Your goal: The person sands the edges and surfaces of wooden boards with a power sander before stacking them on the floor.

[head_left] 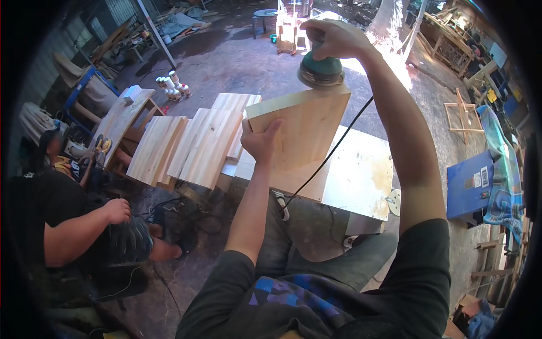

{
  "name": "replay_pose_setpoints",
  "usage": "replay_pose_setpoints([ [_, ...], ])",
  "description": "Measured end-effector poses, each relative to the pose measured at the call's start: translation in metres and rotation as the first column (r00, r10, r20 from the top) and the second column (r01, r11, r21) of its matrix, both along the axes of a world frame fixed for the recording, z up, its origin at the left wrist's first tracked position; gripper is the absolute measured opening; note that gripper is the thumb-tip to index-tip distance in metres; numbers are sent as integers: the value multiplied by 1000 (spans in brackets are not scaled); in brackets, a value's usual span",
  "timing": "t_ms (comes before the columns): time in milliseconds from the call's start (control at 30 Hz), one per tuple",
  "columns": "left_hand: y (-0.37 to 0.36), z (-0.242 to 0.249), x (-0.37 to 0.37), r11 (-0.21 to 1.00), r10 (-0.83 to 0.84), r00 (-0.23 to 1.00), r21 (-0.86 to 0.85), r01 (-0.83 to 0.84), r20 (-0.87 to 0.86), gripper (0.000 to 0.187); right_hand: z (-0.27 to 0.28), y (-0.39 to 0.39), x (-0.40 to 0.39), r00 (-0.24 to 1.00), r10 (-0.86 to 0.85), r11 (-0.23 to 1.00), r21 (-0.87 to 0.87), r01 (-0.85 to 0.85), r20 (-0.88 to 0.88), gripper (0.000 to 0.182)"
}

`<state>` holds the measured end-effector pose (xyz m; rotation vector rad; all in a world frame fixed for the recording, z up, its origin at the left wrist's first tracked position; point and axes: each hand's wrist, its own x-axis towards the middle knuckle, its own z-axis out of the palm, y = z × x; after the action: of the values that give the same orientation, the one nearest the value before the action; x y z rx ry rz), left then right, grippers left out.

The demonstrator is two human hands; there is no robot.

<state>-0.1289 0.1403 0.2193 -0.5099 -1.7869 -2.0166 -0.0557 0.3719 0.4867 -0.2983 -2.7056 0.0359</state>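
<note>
A light wooden panel (305,127) stands on edge on a white-topped work surface (361,169). My left hand (261,140) grips the panel's left side, thumb on the near face and the fingers hidden behind. Above, my right hand (336,39) is closed round the top of a green sander (322,69), whose round base sits at the panel's top edge near its right corner. A black cord (329,155) runs down across the front of the panel.
Stacked wooden panels (206,141) lie to the left, beside a wooden table (121,121) with a sander on it. A seated person (84,226) is at the left. Cans (172,87) stand farther back. A blue machine (471,183) stands at the right.
</note>
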Motion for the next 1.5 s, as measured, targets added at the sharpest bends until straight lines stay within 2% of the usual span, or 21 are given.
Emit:
replay_pose_setpoints([
  [300,1,2,-2,1000,14,1000,-4,-14,-14,60,0,35,27,993,-115,991,69,113,22,80],
  [333,2,1,-3,1000,15,1000,-7,-15,-13,60,-3,42,31,997,-76,992,96,76,-4,79],
  [433,1,1,-4,1000,10,1000,-13,-11,-12,60,-2,46,50,998,-60,996,62,59,13,80],
  [567,3,-2,-4,1000,-1,1000,-11,1,1,60,11,35,67,978,-126,989,-62,138,165,77],
  [667,3,-4,-3,1000,-1,1000,-25,1,25,60,8,35,60,985,-106,994,-23,110,137,74],
  [767,1,3,1,1000,-3,999,-23,4,47,60,5,39,56,990,-97,995,12,97,106,83],
  [867,1,3,0,999,16,999,-40,-14,34,60,15,31,65,967,-169,986,32,166,192,62],
  [967,1,4,2,999,14,999,-39,-13,31,60,7,32,73,993,-111,994,5,111,51,51],
  [1067,0,3,3,999,6,999,-32,-4,39,60,14,29,66,977,-102,994,-19,108,186,52],
  [1167,0,5,5,999,16,1000,-33,-15,25,60,5,48,60,992,-59,998,23,57,108,47],
  [1267,1,4,2,999,21,1000,-25,-21,19,60,2,45,69,995,-92,995,40,90,47,66],
  [1367,1,3,2,1000,6,1000,-15,-6,10,61,7,35,71,988,-119,993,2,120,93,67],
  [1467,1,3,3,999,15,1000,-35,-15,-4,61,-1,40,62,998,-45,995,-87,48,32,65],
  [1500,1,2,3,999,26,1000,-46,-27,-7,61,-3,40,58,999,-40,997,-62,39,-1,69],
])
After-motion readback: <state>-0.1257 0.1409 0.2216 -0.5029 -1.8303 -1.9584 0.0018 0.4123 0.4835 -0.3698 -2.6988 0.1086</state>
